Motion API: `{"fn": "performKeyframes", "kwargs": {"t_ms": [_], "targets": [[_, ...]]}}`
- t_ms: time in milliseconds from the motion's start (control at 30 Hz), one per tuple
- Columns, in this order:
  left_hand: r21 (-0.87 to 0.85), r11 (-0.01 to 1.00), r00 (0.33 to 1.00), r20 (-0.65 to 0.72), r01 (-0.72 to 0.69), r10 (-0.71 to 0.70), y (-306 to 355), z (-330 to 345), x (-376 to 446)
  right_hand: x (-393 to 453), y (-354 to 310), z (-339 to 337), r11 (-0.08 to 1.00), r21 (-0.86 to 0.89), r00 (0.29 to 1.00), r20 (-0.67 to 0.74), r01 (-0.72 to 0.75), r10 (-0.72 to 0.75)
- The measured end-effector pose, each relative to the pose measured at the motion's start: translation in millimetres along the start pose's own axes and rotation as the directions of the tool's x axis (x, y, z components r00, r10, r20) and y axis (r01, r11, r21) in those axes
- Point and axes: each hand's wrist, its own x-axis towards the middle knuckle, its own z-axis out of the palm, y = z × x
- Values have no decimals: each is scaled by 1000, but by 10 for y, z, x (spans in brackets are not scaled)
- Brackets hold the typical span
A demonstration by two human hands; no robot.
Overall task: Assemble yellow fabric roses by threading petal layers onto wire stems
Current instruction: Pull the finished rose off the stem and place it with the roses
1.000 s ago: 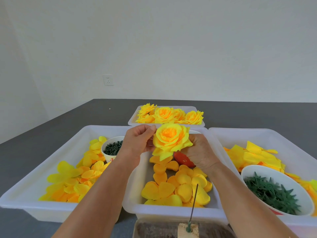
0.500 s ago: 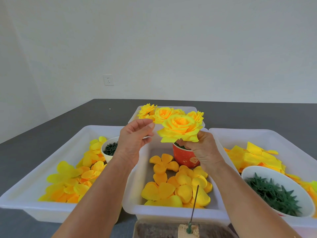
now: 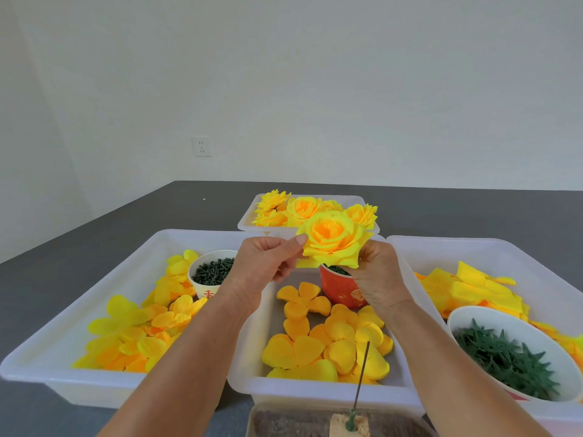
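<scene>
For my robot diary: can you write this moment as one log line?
step: finishing rose | left hand: pinches petal edge | right hand: holds rose from beneath | wire stem: bare

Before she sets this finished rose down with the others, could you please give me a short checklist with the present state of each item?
1. Rose gripped: right hand holds it from beneath, ok.
2. Left hand steadying: fingertips pinch a petal edge, ok.
3. Petal layers complete: bloom looks full, ok.
4. Back tray has room: holds several finished roses, free space cannot tell.
5. Rose's underside fastened: hidden, cannot tell.
6. Wire stem ready: upright in its block, bare, ok.
</scene>
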Motion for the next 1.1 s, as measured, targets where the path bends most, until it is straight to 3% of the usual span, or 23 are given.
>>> {"fn": "performKeyframes", "kwargs": {"t_ms": [300, 500, 633, 900, 1100], "targets": [[-99, 964, 964, 128, 246, -233, 1, -75, 24, 14, 43, 8, 992, -122, 999, -18, 31, -34], [-24, 992, 992, 47, 122, -121, -39, -47, 45, 40, 78, 49, 995, -97, 999, 33, 16, -13], [-186, 962, 974, 146, 201, -176, -17, -58, 36, 31, 78, 34, 996, -86, 1000, 25, -7, 9], [-134, 973, 968, 191, 187, -160, -22, -78, 37, 32, 98, 22, 988, -155, 1000, 20, 8, -5], [25, 1000, 999, -29, -17, 18, -42, -40, 57, 30, 89, 27, 984, -175, 999, 26, 29, -25]]}}
